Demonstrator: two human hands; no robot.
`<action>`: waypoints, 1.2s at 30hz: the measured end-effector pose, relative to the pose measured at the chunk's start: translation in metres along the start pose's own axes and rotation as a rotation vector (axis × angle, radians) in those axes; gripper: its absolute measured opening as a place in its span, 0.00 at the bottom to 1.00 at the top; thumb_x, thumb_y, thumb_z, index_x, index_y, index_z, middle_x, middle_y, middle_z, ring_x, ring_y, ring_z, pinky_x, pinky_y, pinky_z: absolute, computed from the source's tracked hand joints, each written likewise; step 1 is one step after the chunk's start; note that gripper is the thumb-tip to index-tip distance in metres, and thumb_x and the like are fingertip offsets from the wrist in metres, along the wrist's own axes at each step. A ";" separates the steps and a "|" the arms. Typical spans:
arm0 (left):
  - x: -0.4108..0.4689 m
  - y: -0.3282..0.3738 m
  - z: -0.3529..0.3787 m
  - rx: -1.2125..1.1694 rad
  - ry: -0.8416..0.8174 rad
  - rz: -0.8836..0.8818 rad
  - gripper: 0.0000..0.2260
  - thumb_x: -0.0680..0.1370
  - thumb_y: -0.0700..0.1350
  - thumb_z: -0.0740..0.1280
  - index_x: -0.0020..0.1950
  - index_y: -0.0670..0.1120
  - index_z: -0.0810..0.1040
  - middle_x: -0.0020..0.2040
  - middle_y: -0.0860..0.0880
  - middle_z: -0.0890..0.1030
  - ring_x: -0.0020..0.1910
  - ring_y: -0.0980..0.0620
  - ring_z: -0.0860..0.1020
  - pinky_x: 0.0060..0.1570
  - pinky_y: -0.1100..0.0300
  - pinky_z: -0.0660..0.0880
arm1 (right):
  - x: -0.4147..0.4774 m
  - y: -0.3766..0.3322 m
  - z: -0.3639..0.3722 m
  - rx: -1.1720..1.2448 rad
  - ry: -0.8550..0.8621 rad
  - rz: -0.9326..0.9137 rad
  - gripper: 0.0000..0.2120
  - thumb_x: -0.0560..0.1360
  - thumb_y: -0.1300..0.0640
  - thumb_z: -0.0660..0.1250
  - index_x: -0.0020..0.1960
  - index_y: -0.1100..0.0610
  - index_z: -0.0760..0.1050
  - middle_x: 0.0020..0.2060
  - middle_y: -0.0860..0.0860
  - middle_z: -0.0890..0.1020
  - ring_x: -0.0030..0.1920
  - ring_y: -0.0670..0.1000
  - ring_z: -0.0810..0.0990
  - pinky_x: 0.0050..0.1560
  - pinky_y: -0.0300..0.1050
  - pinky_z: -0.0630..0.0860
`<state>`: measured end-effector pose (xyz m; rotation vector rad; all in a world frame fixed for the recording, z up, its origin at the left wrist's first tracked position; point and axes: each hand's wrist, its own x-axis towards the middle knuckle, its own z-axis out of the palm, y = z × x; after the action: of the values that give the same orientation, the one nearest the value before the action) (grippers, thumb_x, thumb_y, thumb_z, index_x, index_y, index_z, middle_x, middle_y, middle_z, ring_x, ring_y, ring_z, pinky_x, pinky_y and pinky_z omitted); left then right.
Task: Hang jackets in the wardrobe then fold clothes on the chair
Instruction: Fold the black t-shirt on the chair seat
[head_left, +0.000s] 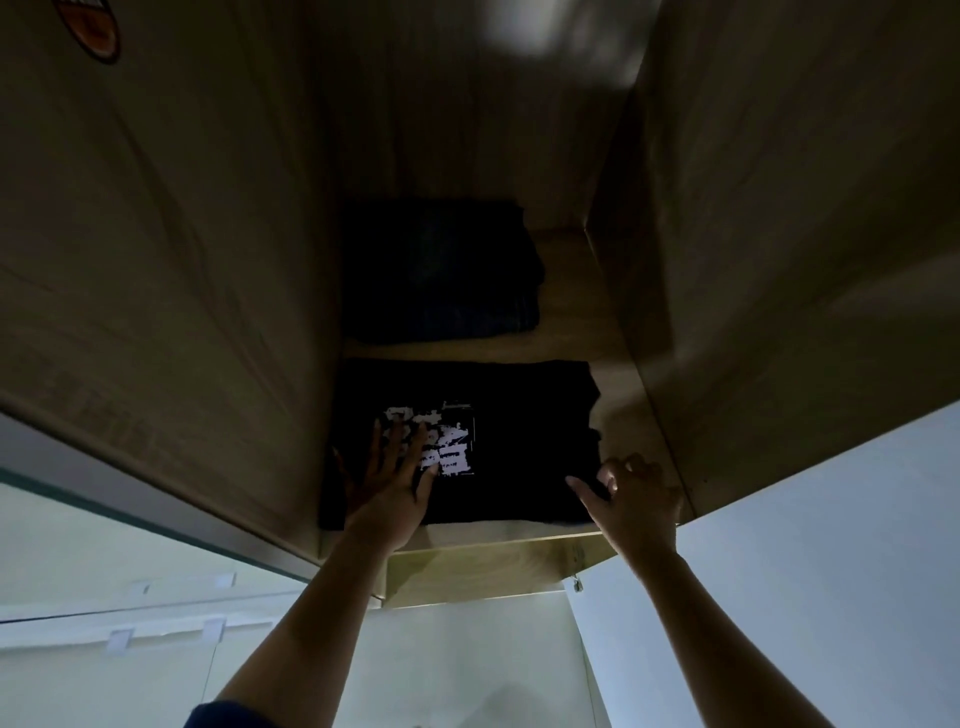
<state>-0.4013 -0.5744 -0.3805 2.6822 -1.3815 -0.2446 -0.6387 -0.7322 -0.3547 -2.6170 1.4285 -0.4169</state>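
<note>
A folded black T-shirt (519, 447) with a white print lies at the front of a wooden wardrobe shelf (571, 291). My left hand (395, 478) rests flat on its left part, fingers spread over the print. My right hand (634, 493) is at the shirt's right front corner, fingers curled and thumb out; whether it pinches the fabric I cannot tell. Behind the shirt sits a stack of folded dark blue clothes (441, 270).
Wooden wardrobe walls (156, 260) close in on the left and right (779, 234). The shelf's front edge (493, 566) is just below my wrists. White wall and floor lie below. An orange sticker (93, 31) is on the left panel.
</note>
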 end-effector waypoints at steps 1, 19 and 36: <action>0.001 0.002 -0.003 0.000 -0.004 -0.009 0.35 0.70 0.67 0.29 0.75 0.57 0.41 0.78 0.51 0.44 0.76 0.50 0.37 0.66 0.37 0.30 | -0.002 -0.006 -0.003 0.007 0.003 0.095 0.26 0.72 0.37 0.52 0.41 0.56 0.79 0.39 0.54 0.81 0.41 0.56 0.79 0.43 0.49 0.75; 0.000 -0.011 0.010 -0.004 0.135 -0.060 0.30 0.78 0.64 0.38 0.77 0.52 0.53 0.77 0.44 0.51 0.76 0.43 0.45 0.72 0.45 0.35 | 0.020 -0.030 0.027 -0.027 -0.180 0.007 0.38 0.79 0.36 0.38 0.70 0.62 0.68 0.63 0.64 0.75 0.64 0.65 0.74 0.60 0.62 0.70; -0.018 -0.018 0.007 -0.002 0.158 -0.091 0.29 0.80 0.59 0.44 0.75 0.43 0.60 0.75 0.40 0.61 0.73 0.38 0.59 0.71 0.50 0.48 | 0.009 -0.053 0.040 -0.081 -0.200 -0.149 0.31 0.81 0.44 0.36 0.72 0.58 0.65 0.71 0.57 0.68 0.73 0.57 0.63 0.72 0.51 0.52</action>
<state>-0.3984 -0.5491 -0.3889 2.7001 -1.2156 -0.0403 -0.5793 -0.7117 -0.3779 -2.7481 1.2173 -0.1094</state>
